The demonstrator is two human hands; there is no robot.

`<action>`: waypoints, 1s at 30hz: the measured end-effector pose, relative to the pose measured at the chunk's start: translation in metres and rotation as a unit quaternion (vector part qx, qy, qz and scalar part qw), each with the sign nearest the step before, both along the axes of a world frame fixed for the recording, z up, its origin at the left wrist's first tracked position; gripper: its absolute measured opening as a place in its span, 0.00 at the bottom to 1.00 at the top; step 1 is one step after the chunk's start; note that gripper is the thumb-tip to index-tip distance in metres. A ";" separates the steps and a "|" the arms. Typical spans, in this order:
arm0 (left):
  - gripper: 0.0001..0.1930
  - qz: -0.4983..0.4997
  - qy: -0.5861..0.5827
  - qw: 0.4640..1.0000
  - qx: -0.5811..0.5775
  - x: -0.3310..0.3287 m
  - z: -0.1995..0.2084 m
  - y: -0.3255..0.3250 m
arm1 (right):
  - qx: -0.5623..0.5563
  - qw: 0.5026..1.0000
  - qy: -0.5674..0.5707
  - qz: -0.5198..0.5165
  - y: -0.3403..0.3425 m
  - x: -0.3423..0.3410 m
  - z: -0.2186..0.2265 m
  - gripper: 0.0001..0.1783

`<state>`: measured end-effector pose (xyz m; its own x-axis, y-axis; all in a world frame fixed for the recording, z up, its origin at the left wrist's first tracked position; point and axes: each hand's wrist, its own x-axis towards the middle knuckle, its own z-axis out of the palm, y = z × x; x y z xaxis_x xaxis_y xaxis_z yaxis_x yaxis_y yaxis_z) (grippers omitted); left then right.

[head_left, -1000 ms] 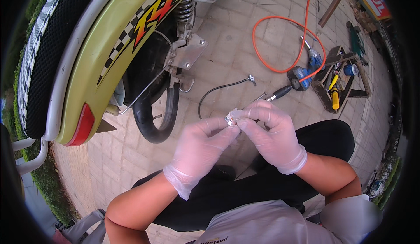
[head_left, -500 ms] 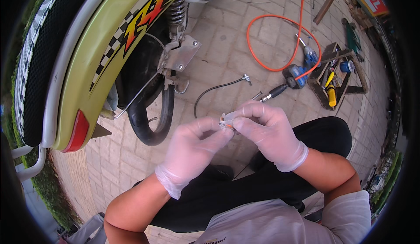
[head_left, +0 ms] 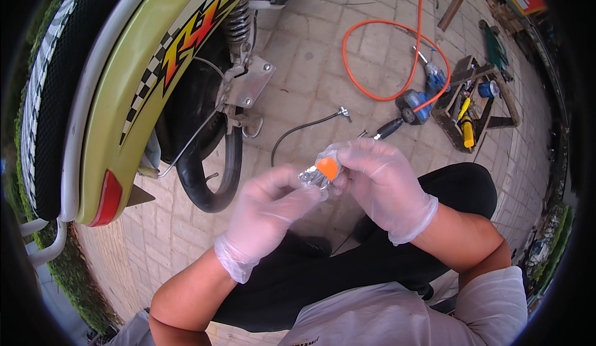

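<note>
**Both hands pinched on one small orange-and-foil piece, center frame**

Left hand [head_left: 264, 208]: thumb and fingertips closed on the crinkled silver side of the orange-and-foil piece [head_left: 327, 168]. Right hand [head_left: 386, 186]: fingertips closed at the opposite edge, near the whitish film; couldn't tell which layer it had. Both gloved, almost no gap in either pinch.

Piece was held up between the hands, orange face showing, apart from the black rubber loop [head_left: 188, 178] left of center. Air line [head_left: 292, 129] lay on the paving just above the hands.

My read: mid-way through unwrapping or separating layers. Next move seemed to call for a steady left pinch, a slow right-hand peel and fingers off the orange face.
</note>
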<state>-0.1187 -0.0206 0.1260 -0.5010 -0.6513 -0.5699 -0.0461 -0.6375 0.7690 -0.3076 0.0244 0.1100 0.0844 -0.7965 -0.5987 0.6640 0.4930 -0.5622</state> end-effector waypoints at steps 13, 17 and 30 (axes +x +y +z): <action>0.15 -0.312 -0.279 0.856 -0.304 0.006 -0.021 0.002 | -0.062 0.985 0.102 -0.125 -0.022 -0.035 0.006 0.16; 0.16 -0.357 -0.302 0.822 -0.324 0.009 -0.019 0.001 | -0.071 0.984 0.109 -0.123 -0.022 -0.032 0.009 0.16; 0.28 -0.305 -0.527 0.793 0.030 0.161 -0.040 -0.010 | -0.095 0.992 0.034 -0.069 -0.027 -0.016 0.013 0.16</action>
